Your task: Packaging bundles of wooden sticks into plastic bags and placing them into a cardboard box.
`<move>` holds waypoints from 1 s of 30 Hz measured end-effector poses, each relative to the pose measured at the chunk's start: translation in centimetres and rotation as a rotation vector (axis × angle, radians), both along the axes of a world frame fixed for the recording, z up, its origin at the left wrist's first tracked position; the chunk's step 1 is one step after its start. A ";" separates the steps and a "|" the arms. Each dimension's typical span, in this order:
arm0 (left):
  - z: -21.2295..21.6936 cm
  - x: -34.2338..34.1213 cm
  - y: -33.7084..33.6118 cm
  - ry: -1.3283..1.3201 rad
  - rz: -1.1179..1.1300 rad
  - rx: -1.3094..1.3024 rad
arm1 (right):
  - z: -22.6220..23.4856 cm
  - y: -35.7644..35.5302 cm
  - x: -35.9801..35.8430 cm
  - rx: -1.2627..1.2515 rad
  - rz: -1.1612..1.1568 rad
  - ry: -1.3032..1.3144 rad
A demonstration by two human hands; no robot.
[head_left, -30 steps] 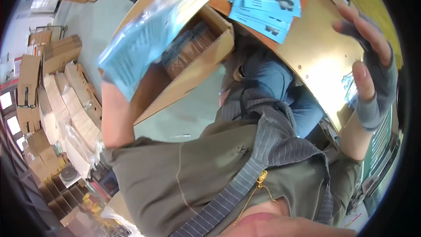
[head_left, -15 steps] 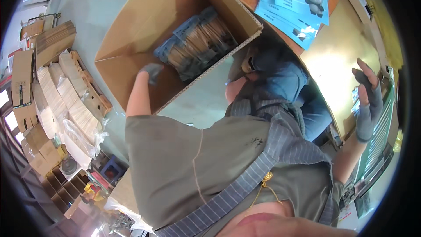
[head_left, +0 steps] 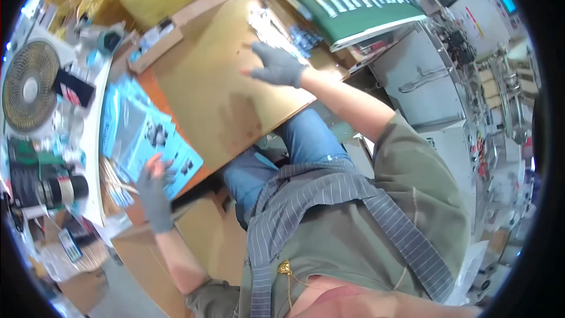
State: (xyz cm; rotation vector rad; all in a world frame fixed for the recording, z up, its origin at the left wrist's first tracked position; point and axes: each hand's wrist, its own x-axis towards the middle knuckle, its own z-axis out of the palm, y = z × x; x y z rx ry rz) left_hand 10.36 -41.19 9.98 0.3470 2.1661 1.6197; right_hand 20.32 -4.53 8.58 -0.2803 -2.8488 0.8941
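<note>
My left hand (head_left: pixel 155 194), in a grey fingerless glove, is beside a stack of light blue printed plastic bags (head_left: pixel 176 150) at the table's left. Its fingers look loosely stretched and overlap the bags' near edge; I see nothing held in them. My right hand (head_left: pixel 276 65), gloved the same way, hovers with fingers spread over a brown board (head_left: pixel 203 76) on the table. Nothing is in it. Several thin wooden sticks (head_left: pixel 116 179) lie left of my left hand. Small blue-and-clear packets (head_left: pixel 303 40) sit beyond my right hand.
An open cardboard carton (head_left: pixel 138 259) stands below the table's left edge. A fan (head_left: pixel 30 85) and a black phone-like box (head_left: pixel 75 88) are on the left. A green ribbed panel (head_left: pixel 347 0) and a low cardboard tray (head_left: pixel 156 47) border the board.
The view has swung right toward the table. My left hand has come out of the carton holding bundled sticks and is now by the blue bags. My right hand is over the board.
</note>
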 end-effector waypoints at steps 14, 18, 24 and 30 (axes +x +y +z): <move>-16.6 -5.7 27.3 0.790 -0.141 -0.357 | -8.1 12.3 -8.5 -0.235 -0.734 -0.085; -16.3 -5.4 29.9 0.770 -0.145 -0.422 | -10.2 9.6 -9.6 -0.504 -0.574 0.117; -16.6 -5.8 29.5 0.876 -0.099 -0.362 | -10.8 4.9 1.5 -0.407 -0.601 0.415; -16.9 -5.9 29.5 0.949 -0.074 -0.376 | -14.3 3.0 10.1 0.281 -0.355 0.462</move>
